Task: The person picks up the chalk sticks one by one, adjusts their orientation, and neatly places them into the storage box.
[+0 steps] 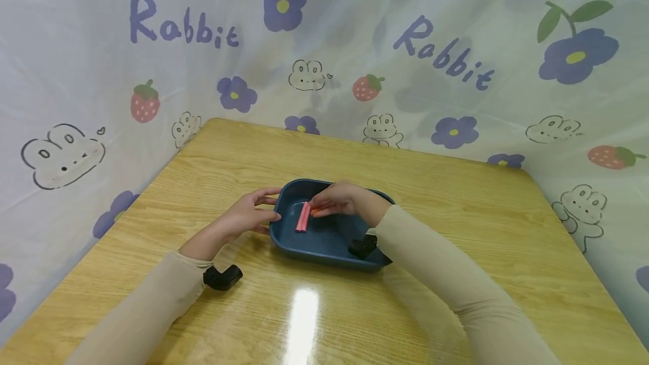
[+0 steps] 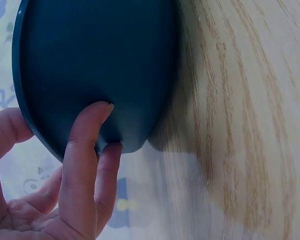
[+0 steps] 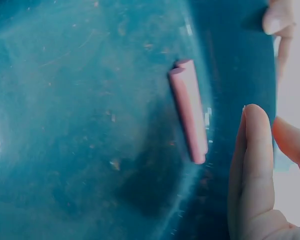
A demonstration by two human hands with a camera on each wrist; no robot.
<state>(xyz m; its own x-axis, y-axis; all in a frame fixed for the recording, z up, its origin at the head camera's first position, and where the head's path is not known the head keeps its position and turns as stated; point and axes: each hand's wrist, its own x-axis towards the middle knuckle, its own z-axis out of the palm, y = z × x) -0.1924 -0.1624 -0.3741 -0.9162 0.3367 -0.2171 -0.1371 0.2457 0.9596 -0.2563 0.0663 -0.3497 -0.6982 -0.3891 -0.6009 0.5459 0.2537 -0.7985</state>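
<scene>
Wooden table: we list two pink sticks laid in blue tray, left hand spread against it; unclear: right hand's hold, remaining additions.

Smooth, plastic-looking blue tray, smooth pink sticks, glossy wood-grain table, matt cloth backdrop

Place: draped nook, room type unclear
Surface: wood-grained
Cloth: rabbit-and-flower print, hanging behind and beside the surface
</scene>
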